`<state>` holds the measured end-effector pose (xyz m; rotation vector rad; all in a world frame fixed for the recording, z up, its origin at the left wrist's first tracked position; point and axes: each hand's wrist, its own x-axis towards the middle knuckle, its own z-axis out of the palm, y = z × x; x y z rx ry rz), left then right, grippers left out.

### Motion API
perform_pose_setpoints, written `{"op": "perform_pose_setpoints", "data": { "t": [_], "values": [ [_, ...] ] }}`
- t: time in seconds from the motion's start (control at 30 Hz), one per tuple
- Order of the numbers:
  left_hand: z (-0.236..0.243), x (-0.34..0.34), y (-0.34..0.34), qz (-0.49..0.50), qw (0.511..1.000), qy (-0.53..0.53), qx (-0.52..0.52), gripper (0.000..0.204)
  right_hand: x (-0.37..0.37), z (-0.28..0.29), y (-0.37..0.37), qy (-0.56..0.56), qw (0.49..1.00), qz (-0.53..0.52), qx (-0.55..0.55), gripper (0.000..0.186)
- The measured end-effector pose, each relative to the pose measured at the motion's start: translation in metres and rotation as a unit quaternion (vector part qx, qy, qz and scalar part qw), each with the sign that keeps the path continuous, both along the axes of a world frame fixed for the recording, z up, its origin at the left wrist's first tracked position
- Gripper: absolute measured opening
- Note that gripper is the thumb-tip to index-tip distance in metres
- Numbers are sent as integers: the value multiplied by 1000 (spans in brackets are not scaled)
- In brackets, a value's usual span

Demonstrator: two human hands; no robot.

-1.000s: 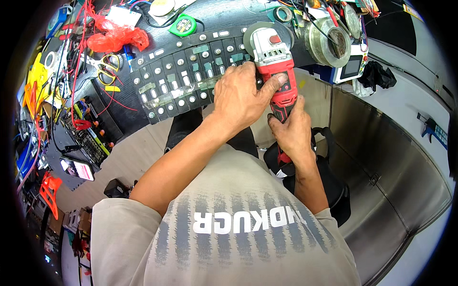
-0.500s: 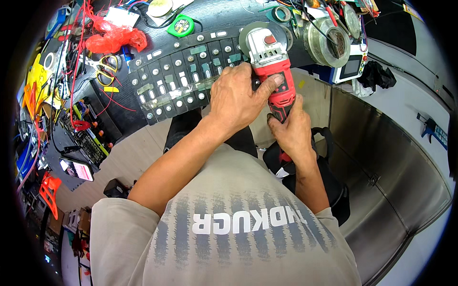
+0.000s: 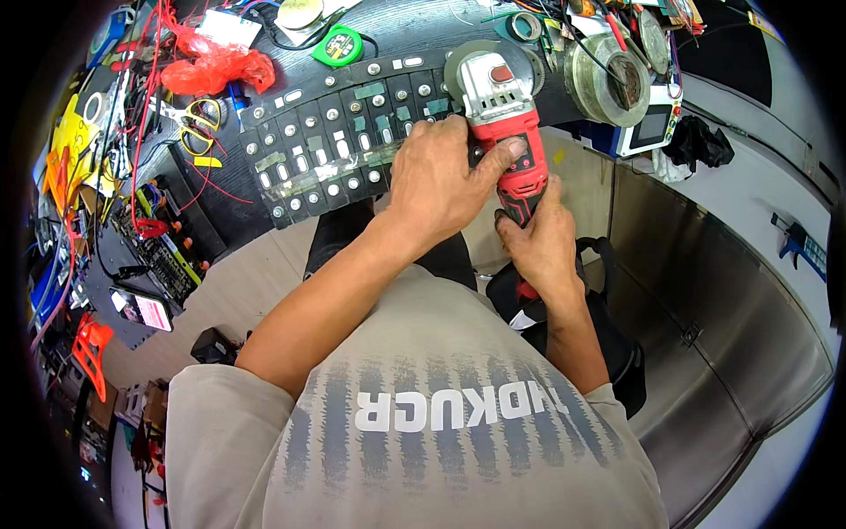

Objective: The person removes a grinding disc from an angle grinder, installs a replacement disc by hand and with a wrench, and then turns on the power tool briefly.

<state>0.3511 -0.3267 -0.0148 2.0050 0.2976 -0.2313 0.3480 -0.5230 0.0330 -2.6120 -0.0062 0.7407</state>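
Note:
A red and grey angle grinder (image 3: 499, 106) lies over the right end of a black battery pack (image 3: 335, 141) with rows of metal terminals on the dark workbench (image 3: 414, 35). My left hand (image 3: 441, 181) wraps the grinder's red body from the left, thumb across its top. My right hand (image 3: 538, 242) grips the lower handle end just below. The grinder's disc guard sits at the pack's far right corner.
A green tape measure (image 3: 339, 46), red plastic bag (image 3: 211, 66), scissors (image 3: 196, 119), tangled wires and tape rolls (image 3: 608, 79) crowd the bench. A small screen device (image 3: 650, 128) stands right. A phone (image 3: 141, 309) lies left. A black bag (image 3: 608, 353) sits below.
The grinder and both hands have shifted slightly up and left along the battery pack's right end. The grip stays the same.

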Motion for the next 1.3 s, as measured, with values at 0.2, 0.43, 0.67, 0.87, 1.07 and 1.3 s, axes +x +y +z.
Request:
{"op": "perform_pose_setpoints", "data": {
  "t": [0.2,0.43,0.67,0.87,1.07,1.3],
  "values": [
    [6,0,1,-9,1000,-2,5,76,-5,-1,-2,-4,1000,0,-2,68],
    [2,1,1,-20,1000,5,13,77,-4,3,3,0,1000,-13,-4,66],
    [5,0,5,-13,1000,2,4,76,-6,-3,3,4,1000,-13,-1,66],
    [2,1,1,-12,1000,-4,17,75,-6,-3,4,-12,1000,-15,-4,67],
    [2,1,1,-8,1000,-5,4,75,-5,0,4,-15,1000,-9,1,66],
    [4,1,1,-5,1000,1,7,77,-5,-4,0,-8,1000,-7,-2,66]
  ]
}}
